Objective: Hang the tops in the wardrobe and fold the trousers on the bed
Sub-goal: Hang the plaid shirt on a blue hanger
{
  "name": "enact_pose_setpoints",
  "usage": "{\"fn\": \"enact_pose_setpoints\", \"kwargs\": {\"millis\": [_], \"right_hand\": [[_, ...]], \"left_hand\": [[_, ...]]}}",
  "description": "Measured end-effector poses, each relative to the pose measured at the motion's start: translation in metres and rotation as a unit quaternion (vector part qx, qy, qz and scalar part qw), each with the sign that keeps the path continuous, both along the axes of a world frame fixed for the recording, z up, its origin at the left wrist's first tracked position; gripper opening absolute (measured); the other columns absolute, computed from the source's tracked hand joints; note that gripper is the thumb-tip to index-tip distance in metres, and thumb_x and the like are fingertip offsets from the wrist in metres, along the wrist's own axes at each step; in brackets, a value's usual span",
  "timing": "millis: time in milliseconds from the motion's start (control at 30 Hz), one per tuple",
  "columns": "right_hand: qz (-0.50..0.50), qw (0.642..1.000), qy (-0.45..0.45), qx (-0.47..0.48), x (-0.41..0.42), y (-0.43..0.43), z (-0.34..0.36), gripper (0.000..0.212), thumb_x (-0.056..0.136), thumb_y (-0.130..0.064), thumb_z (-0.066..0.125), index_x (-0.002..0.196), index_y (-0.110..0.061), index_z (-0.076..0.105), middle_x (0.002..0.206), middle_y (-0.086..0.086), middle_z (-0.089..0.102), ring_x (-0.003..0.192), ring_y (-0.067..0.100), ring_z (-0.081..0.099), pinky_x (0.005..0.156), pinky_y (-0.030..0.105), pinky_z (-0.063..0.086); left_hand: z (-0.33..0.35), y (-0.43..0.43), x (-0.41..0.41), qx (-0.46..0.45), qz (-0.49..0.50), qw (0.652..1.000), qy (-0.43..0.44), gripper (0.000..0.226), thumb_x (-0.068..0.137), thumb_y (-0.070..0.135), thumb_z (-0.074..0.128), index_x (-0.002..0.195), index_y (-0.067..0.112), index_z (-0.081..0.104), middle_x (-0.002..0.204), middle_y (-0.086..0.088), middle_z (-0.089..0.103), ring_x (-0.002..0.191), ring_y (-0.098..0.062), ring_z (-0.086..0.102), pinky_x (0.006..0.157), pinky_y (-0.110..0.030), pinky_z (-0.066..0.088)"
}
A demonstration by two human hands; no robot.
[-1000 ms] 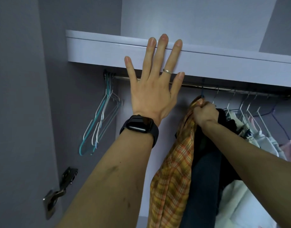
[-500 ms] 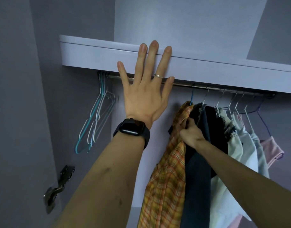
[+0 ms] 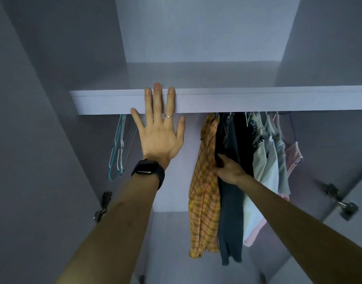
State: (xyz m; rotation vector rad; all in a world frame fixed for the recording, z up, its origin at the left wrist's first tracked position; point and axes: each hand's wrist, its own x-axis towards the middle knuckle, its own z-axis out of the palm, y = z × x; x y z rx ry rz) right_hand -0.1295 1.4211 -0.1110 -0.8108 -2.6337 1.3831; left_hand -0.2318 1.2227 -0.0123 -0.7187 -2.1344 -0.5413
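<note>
Overhead, the left hand [image 3: 161, 138] lies flat and spread against the front edge of the pale lilac wooden wardrobe shelf [image 3: 258, 101]. Its three middle fingertips lap over the top edge, while the thumb and little finger splay out just below the shelf. The fingers are straight and hold nothing. A thin silver ring [image 3: 168, 115] sits on one finger, and a black smartwatch with a black strap [image 3: 148, 171] wraps the wrist.

Just left of this hand, under the shelf, hangs a bunch of empty teal and white wire hangers [image 3: 118, 148].

The right hand [image 3: 229, 171] is lower and off to the right of the left one, well apart from it and in among the hanging clothes. Its thumb presses over a fold of the long dark blue-grey top [image 3: 230, 212]. The fingers are tucked out of sight behind the cloth, so the hand pinches that top.

Touching the hand's left side hangs an orange-and-yellow checked shirt [image 3: 204, 181], close against the dark top. To the hand's right come a black garment [image 3: 240, 140], then pale cream and white tops [image 3: 262, 160], and furthest off a pink top [image 3: 292, 156]. Their hanger hooks disappear behind the shelf front, which hides the rail.

A metal door hinge [image 3: 103, 206] sits on the side wall left of the left forearm. Another metal hinge [image 3: 338, 199] is out beyond the right arm.
</note>
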Motion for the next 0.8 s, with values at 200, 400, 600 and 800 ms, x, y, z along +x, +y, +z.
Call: {"fn": "enact_pose_setpoints", "kwargs": {"millis": [200,400,600,800], "right_hand": [[-0.012,0.989,0.112,-0.1,0.114,-0.038,0.0,0.018,0.098,-0.022,0.065,0.113,-0.03,0.072,0.112,-0.01,0.068,0.104,0.0,0.063,0.086,0.006,0.047],[-0.115,0.977,0.16,-0.081,0.243,-0.065,-0.022,0.038,0.078,-0.071,0.059,0.106,-0.046,0.067,0.11,-0.021,0.069,0.085,-0.004,0.066,0.078,0.008,0.048],[-0.185,0.977,0.101,0.011,0.336,-0.071,-0.066,0.028,0.09,-0.053,0.054,0.114,-0.047,0.067,0.133,-0.023,0.059,0.12,0.001,0.053,0.107,0.024,0.04],[-0.25,0.958,0.004,0.141,0.403,-0.075,-0.111,0.023,0.097,-0.033,0.066,0.119,-0.034,0.073,0.135,-0.014,0.062,0.125,0.009,0.048,0.103,0.031,0.043]], "left_hand": [[-0.016,-0.006,0.066,0.036,-0.06,0.985,-0.155,0.082,0.093,0.029,0.053,0.161,0.032,0.006,0.169,-0.004,-0.001,0.156,-0.029,0.0,0.122,-0.061,0.009],[-0.122,-0.007,0.171,-0.02,-0.144,0.941,-0.305,0.064,0.098,0.034,0.044,0.159,0.025,0.024,0.163,-0.003,0.029,0.153,-0.026,0.017,0.121,-0.06,0.017],[-0.214,0.017,0.25,-0.094,-0.245,0.892,-0.368,0.061,0.094,0.024,0.062,0.151,0.025,0.042,0.154,0.001,0.046,0.146,-0.022,0.035,0.115,-0.052,0.035],[-0.237,0.056,0.297,-0.225,-0.355,0.808,-0.414,0.057,0.097,0.035,0.05,0.152,0.025,0.041,0.158,-0.001,0.04,0.147,-0.024,0.032,0.115,-0.055,0.032]]}}
